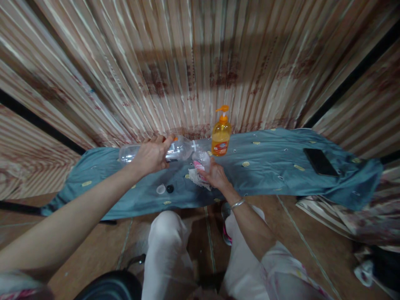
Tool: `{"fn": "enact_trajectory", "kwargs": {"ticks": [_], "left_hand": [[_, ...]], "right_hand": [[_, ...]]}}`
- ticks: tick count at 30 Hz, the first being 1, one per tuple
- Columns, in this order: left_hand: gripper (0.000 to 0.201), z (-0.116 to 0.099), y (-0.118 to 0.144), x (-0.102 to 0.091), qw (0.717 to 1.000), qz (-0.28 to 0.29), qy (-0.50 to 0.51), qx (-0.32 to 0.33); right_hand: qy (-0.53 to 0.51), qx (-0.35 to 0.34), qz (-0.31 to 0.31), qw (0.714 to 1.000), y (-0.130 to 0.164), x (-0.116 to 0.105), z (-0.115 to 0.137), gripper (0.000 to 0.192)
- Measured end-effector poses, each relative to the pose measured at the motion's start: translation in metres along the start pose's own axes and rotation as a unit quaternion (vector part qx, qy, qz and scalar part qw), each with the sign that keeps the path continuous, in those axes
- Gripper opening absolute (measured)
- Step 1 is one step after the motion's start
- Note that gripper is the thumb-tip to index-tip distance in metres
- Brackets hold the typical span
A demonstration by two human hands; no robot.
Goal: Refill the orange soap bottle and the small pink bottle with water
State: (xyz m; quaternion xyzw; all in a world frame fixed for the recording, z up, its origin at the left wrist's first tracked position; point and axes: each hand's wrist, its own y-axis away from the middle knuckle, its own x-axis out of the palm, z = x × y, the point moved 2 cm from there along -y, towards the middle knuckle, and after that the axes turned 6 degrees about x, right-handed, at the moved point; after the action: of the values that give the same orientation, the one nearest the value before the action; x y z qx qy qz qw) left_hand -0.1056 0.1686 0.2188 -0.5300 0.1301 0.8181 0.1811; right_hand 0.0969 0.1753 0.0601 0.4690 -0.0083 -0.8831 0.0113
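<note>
My left hand [152,155] grips a large clear plastic bottle [180,149] tipped on its side, its neck pointing right toward a small clear bottle with a pink label [201,160]. My right hand [215,175] holds that small bottle upright on the blue-grey cloth [265,166], with a crumpled white cloth [195,177] under the fingers. A white cap [161,189] and a black cap [170,188] lie on the cloth just below my left hand.
An orange pump bottle [221,135] stands behind the small bottle near the corrugated wall [200,62]. A black phone [320,161] lies on the cloth at the right. My knees in white trousers [168,250] are below the cloth's front edge.
</note>
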Motion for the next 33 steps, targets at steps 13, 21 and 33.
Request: {"fn": "enact_trajectory", "kwargs": {"ticks": [13,21,33], "left_hand": [[0.082,0.0002,0.0,0.0002,1.0,0.001,-0.008,0.008],[0.082,-0.0001,-0.0001,-0.0004,1.0,0.005,-0.007,0.008],[0.087,0.0,-0.0012,0.0032,1.0,0.003,-0.005,0.004]], "right_hand": [[0.011,0.004,-0.001,1.0,-0.001,0.0011,-0.0003,0.058],[0.011,0.003,-0.006,1.0,-0.0013,0.0015,-0.0007,0.057],[0.011,-0.001,-0.009,1.0,-0.0013,0.0012,-0.0009,0.059]]}}
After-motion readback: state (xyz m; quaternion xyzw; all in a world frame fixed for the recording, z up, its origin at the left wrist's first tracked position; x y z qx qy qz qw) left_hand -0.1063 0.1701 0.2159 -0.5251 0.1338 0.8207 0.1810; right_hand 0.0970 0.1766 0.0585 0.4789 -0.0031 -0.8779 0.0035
